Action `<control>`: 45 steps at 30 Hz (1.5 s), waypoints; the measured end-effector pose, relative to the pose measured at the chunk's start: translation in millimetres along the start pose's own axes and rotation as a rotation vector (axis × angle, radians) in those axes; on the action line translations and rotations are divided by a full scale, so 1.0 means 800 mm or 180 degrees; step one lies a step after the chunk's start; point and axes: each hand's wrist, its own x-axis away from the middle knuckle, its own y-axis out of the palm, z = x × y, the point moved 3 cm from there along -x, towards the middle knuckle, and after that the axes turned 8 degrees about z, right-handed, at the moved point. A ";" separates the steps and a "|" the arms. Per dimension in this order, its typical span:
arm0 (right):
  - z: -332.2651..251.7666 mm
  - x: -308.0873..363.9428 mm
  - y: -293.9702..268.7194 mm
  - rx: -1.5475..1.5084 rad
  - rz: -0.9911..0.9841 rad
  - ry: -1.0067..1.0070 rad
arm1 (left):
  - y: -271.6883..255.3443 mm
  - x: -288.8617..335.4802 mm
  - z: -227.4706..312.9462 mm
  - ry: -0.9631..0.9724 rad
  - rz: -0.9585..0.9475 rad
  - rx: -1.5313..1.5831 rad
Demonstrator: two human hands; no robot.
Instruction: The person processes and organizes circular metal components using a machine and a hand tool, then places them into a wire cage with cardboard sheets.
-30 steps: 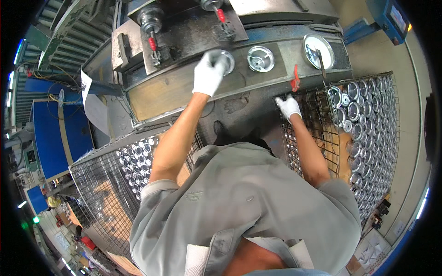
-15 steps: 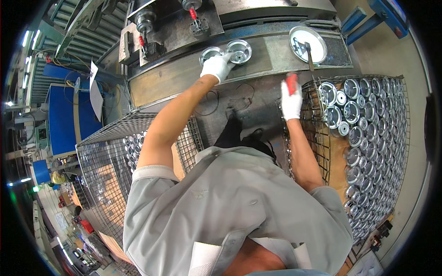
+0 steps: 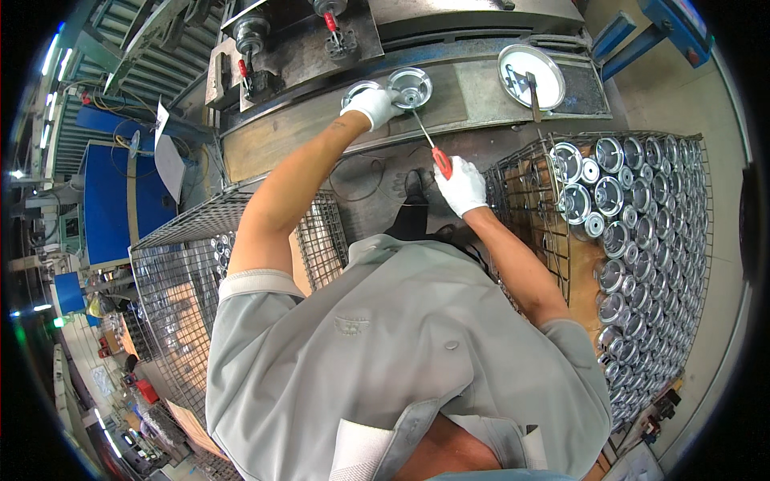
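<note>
Two shiny round metal cups stand side by side on the bench ledge (image 3: pixel 273 148). My gloved left hand (image 3: pixel 374 108) grips the right metal cup (image 3: pixel 411 83) by its left rim, fingers closed. It partly covers the left metal cup (image 3: pixel 358 90). My gloved right hand (image 3: pixel 464 187) is closed around the red handle of a screwdriver-like tool (image 3: pixel 442 163). The tool's thin shaft points up and left, and its tip meets the near side of the right cup. What the tip's end looks like is hidden.
A round pan of white liquid (image 3: pixel 517 62) with a brush-like handle (image 3: pixel 535 102) in it sits right on the ledge. The right wire basket (image 3: pixel 566 264) holds stacked metal cups; another wire basket (image 3: pixel 180 280) stands left. Toggle clamps with red grips (image 3: pixel 330 22) are at the back.
My right hand has moved left and slightly down, bringing the red-handled tool to the right cup. My left hand stays at the cup.
</note>
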 end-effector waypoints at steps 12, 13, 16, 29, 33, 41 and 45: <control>-0.003 0.000 0.001 -0.0073 0.0105 0.0035 | -0.013 -0.013 -0.008 0.0103 -0.0509 -0.0127; -0.002 -0.001 0.004 -0.0088 0.0087 0.0024 | -0.016 -0.015 -0.008 0.0079 -0.0519 -0.0131; -0.005 0.000 0.011 -0.0110 0.0043 -0.0003 | -0.019 -0.029 -0.010 -0.0020 -0.0973 0.0089; -0.068 0.003 0.026 -0.0128 -0.0260 -0.0588 | -0.018 -0.030 -0.016 -0.0087 -0.1121 0.0284; -0.071 0.002 0.025 -0.0064 -0.0244 -0.0594 | -0.012 -0.034 -0.022 -0.0078 -0.1067 0.0201; -0.076 0.005 0.018 0.0014 -0.0272 -0.0605 | -0.018 -0.029 -0.009 0.0011 -0.1068 0.0468; -0.064 -0.005 -0.038 -0.0206 -0.0263 0.0145 | 0.001 -0.049 -0.043 -0.1195 -0.1352 0.0835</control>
